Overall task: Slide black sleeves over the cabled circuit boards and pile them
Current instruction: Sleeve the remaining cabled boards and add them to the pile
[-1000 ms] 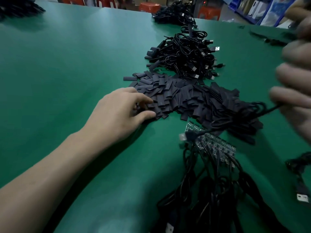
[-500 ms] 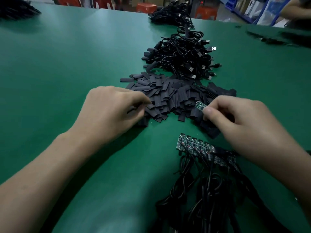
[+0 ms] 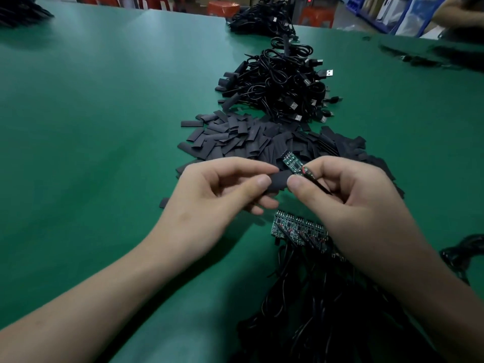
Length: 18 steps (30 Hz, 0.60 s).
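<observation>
My left hand (image 3: 209, 203) pinches a flat black sleeve (image 3: 277, 182) between thumb and forefinger, held above the green table (image 3: 104, 127). My right hand (image 3: 351, 203) pinches a small green circuit board (image 3: 292, 163) at its cable end; the board points up and away, just above the sleeve's right end. Both hands hover in front of a heap of loose black sleeves (image 3: 251, 142). Beneath the right hand lies a row of bare boards (image 3: 296, 229) with their black cables (image 3: 327, 310) trailing toward me.
A pile of sleeved, cabled boards with USB plugs (image 3: 282, 87) sits beyond the sleeve heap. Another cable bundle (image 3: 259, 17) lies at the far edge. More black cable (image 3: 463, 255) lies at the right, and dark items (image 3: 15, 9) at the far left corner.
My left hand lifted a sleeve out of the heap. My right hand brought a board from the row up and toward the left hand, so both now meet above the table.
</observation>
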Each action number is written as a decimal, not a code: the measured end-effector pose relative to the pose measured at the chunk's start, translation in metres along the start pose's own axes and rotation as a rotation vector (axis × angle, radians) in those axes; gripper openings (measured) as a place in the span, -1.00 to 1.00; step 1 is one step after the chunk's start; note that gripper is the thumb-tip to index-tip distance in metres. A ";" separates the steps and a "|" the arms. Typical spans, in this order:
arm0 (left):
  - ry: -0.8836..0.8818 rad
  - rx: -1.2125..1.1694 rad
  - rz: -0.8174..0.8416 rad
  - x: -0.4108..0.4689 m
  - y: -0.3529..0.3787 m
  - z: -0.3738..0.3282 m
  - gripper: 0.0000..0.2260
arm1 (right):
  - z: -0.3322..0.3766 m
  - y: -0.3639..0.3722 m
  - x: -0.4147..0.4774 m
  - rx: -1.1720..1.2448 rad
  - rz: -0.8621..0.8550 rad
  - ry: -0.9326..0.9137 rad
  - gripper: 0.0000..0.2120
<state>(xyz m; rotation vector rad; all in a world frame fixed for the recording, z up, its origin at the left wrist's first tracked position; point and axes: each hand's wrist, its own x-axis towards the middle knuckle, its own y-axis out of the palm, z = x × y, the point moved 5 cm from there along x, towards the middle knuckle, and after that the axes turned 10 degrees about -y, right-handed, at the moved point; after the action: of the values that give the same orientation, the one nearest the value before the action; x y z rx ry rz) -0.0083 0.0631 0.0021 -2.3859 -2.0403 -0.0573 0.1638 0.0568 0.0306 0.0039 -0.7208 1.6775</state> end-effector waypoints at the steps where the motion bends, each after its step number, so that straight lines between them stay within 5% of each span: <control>1: 0.083 0.158 -0.039 -0.001 -0.002 -0.003 -0.83 | -0.001 -0.001 0.000 0.007 0.006 0.013 -0.79; 5: 0.390 0.657 -0.159 -0.008 0.001 -0.017 -0.76 | 0.000 0.005 -0.003 0.001 0.074 0.031 -0.79; 10: 0.295 0.529 -0.197 -0.005 -0.008 -0.016 -0.78 | 0.002 -0.008 -0.002 -0.091 0.079 -0.010 -0.65; 18: 0.289 0.529 -0.209 -0.005 -0.009 -0.017 -0.83 | -0.004 -0.012 -0.002 -0.201 0.245 -0.019 -0.68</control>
<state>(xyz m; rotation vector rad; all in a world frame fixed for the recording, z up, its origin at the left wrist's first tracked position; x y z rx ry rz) -0.0181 0.0594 0.0186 -1.7402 -1.8682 0.1169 0.1761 0.0570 0.0317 -0.2184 -0.9320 1.8314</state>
